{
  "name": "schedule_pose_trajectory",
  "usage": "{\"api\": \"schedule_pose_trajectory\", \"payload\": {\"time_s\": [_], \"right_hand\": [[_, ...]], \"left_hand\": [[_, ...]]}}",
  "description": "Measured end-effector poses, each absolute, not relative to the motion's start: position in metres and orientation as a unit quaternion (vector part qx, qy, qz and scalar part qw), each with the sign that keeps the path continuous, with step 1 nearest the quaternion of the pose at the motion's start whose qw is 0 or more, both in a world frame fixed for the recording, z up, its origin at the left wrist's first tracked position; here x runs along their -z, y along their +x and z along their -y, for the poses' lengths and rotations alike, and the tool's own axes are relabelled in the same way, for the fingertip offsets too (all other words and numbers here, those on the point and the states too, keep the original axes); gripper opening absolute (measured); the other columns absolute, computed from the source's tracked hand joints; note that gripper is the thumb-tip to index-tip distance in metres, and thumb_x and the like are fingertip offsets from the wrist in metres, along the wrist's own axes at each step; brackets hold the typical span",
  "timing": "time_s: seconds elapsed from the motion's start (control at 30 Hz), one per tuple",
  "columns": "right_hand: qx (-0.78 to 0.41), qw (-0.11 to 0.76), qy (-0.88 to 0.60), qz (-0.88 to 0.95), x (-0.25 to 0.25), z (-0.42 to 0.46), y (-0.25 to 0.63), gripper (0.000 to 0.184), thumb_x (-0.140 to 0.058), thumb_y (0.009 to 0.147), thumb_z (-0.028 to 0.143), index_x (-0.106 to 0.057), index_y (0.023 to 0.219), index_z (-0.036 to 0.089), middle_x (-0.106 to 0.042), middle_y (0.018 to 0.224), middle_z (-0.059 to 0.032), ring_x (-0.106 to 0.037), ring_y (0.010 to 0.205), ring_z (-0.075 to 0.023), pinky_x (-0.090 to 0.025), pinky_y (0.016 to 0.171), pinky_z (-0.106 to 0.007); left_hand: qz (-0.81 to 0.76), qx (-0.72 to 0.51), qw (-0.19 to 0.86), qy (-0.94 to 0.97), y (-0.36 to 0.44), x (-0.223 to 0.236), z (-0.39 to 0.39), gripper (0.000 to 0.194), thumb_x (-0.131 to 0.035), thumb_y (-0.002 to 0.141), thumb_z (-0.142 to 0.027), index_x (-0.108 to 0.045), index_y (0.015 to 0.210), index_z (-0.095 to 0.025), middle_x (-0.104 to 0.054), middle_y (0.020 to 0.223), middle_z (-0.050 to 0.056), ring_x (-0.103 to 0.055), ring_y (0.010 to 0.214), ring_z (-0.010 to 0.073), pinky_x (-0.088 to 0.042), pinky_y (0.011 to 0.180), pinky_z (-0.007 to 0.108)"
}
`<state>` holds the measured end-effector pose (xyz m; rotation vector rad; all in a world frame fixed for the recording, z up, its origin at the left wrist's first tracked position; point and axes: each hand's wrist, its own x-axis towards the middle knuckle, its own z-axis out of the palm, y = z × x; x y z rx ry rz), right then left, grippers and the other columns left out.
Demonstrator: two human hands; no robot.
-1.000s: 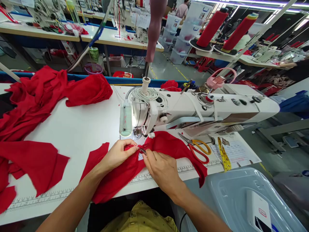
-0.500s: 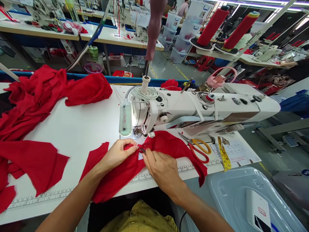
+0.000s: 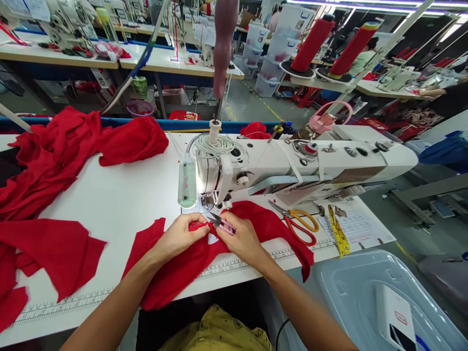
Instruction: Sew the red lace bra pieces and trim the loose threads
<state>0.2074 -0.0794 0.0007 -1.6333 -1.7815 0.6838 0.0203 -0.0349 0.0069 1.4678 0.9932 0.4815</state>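
Observation:
My left hand point(image 3: 185, 235) pinches the edge of a red fabric piece point(image 3: 171, 273) in front of the sewing machine's needle area. In my right hand point(image 3: 243, 239) is a pair of pink-handled thread snips point(image 3: 224, 224), the dark blades pointing up and left, close to my left fingertips. The fabric spreads over the table's front edge and runs right, beneath my right hand. A small white label with dark marks point(image 3: 212, 238) shows on the cloth between my hands. Just behind stands the white sewing machine point(image 3: 270, 163).
Orange-and-red-handled scissors point(image 3: 302, 226) lie to the right, near a yellow tape measure point(image 3: 339, 233) on a paper sheet point(image 3: 361, 229). Red fabric heaps point(image 3: 54, 156) cover the left side. A lidded plastic bin point(image 3: 365, 278) bearing a white device point(image 3: 397, 312) stands front right.
My right hand has turned and drawn slightly up and right, so the snips now show clearly, blades tilted up-left. My left hand keeps its pinch on the fabric. The view has shifted slightly.

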Motion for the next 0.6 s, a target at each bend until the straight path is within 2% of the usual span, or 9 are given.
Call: {"api": "schedule_pose_trajectory", "payload": {"time_s": [0.1, 0.3, 0.4, 0.5, 0.6], "right_hand": [[-0.259, 0.322, -0.625, 0.662, -0.001, 0.081, 0.206, 0.006, -0.057, 0.083, 0.027, -0.06, 0.079, 0.024, -0.056, 0.06, 0.0058, -0.047, 0.053, -0.0112, -0.033, 0.053, -0.022], [-0.34, 0.357, -0.628, 0.601, 0.001, 0.08, 0.204, 0.016, -0.059, 0.082, 0.035, -0.058, 0.074, 0.022, -0.053, 0.061, 0.0048, -0.046, 0.056, -0.0116, -0.033, 0.053, -0.022], [-0.427, 0.384, -0.602, 0.555, 0.001, 0.077, 0.204, 0.025, -0.062, 0.082, 0.04, -0.055, 0.069, 0.02, -0.048, 0.061, 0.0048, -0.043, 0.058, -0.0108, -0.031, 0.053, -0.022], [-0.528, 0.408, -0.552, 0.5, 0.001, 0.078, 0.203, 0.032, -0.065, 0.081, 0.045, -0.052, 0.068, 0.018, -0.041, 0.061, 0.0061, -0.036, 0.057, -0.0091, -0.026, 0.052, -0.022], [-0.586, 0.426, -0.524, 0.447, 0.002, 0.08, 0.199, 0.037, -0.068, 0.08, 0.048, -0.049, 0.067, 0.018, -0.038, 0.062, 0.0068, -0.032, 0.057, -0.008, -0.023, 0.052, -0.022]], "left_hand": [[-0.429, -0.213, 0.622, 0.62, 0.019, -0.004, 0.035, 0.028, -0.061, 0.083, -0.045, -0.061, 0.08, -0.017, -0.058, 0.078, 0.001, -0.051, 0.07, 0.0144, -0.041, 0.064, 0.025], [-0.425, -0.22, 0.692, 0.54, 0.018, -0.007, 0.038, 0.031, -0.07, 0.079, -0.045, -0.057, 0.078, -0.017, -0.048, 0.066, -0.006, -0.032, 0.053, 0.0069, -0.024, 0.051, 0.022], [-0.418, -0.222, 0.709, 0.522, 0.018, -0.01, 0.038, 0.031, -0.071, 0.079, -0.046, -0.059, 0.079, -0.017, -0.05, 0.067, -0.005, -0.036, 0.055, 0.0078, -0.028, 0.053, 0.021], [-0.398, -0.246, 0.696, 0.545, 0.018, -0.013, 0.036, 0.025, -0.071, 0.08, -0.042, -0.063, 0.079, -0.018, -0.059, 0.084, 0.0, -0.053, 0.076, 0.0131, -0.042, 0.071, 0.024], [-0.373, -0.271, 0.686, 0.562, 0.018, -0.015, 0.035, 0.022, -0.072, 0.08, -0.038, -0.066, 0.074, -0.018, -0.063, 0.113, 0.005, -0.057, 0.107, 0.0198, -0.04, 0.1, 0.03]]}}
